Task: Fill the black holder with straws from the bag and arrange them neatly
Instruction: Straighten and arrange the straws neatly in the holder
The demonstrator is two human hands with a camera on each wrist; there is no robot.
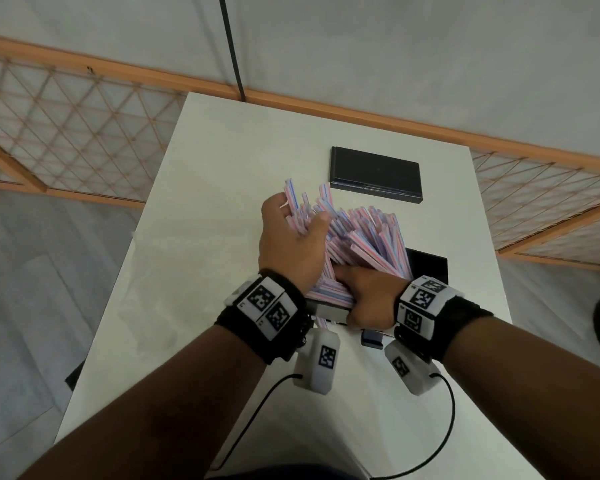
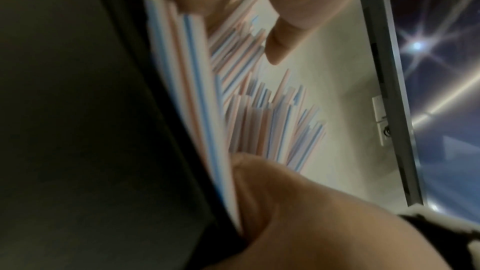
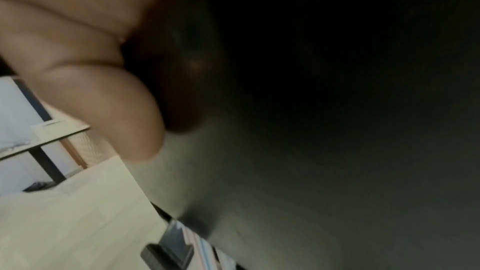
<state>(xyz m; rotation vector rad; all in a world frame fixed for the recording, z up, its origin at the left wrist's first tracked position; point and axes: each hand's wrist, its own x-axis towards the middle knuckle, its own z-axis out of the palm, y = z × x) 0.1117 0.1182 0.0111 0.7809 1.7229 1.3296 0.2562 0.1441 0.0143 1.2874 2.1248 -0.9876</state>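
From the head view we see a white table (image 1: 194, 306) and on it the black holder (image 1: 428, 265), which lies near our body, in the middle of the table. It is full of pink, blue and white striped straws (image 1: 368, 237), and they fan out in a loose, uneven bundle that leans away from us, toward the far side of the table. Our left hand (image 1: 291, 244) is on the left side of this bundle; its fingers are curled round a group of straws, and their tips stick out beyond the fingers. In the left wrist view the fingers (image 2: 298, 7) and the thumb are on two sides of the striped straws (image 2: 197, 110), close to the dark wall of the holder (image 2: 78, 130). Our right hand (image 1: 368, 296) grips the near end of the holder, with the thumb lying on the lower part of the straws. In the right wrist view the curled fingers (image 3: 98, 106) lie against a dark surface, which fills most of that picture, so the grip is not clear in detail there. Farther on the table, well apart from the holder, lies a flat black lid (image 1: 374, 174). Both wrists carry black bands with white marker blocks, and thin black cables hang from them.
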